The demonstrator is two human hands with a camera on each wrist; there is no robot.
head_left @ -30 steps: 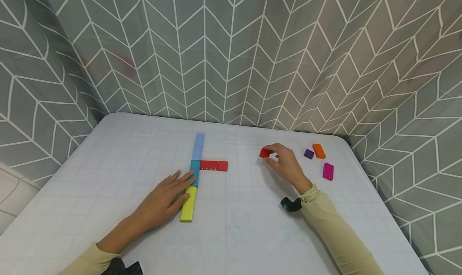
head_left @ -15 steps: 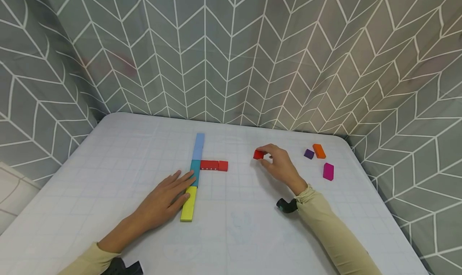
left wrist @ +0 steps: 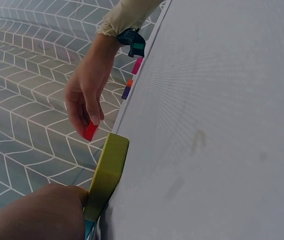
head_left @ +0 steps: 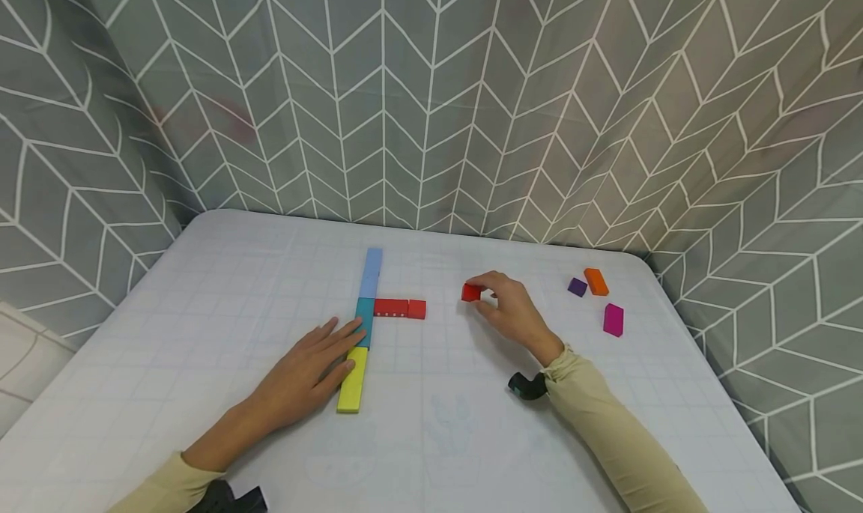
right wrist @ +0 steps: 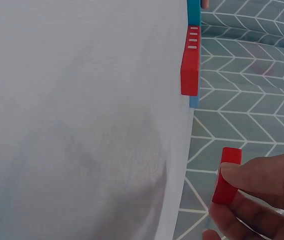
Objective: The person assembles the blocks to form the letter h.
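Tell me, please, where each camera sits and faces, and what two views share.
Head: on the head, facing forward and down at the table; left grip, right grip, sleeves show.
Left wrist: on that wrist, looking past the yellow block; left grip (part), right grip and its sleeve show.
Right wrist: on that wrist, looking at the held red block; part of right grip shows.
Shared by both wrist views: held red block, right grip.

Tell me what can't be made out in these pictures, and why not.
Head view: part of the teal block, hidden under the left hand.
Head view: the rest of the black object near it, cut off by the bottom edge.
Right wrist view: part of the held red block, covered by the right hand.
Right wrist view: the white marks on the red block beside the teal one; too small to identify.
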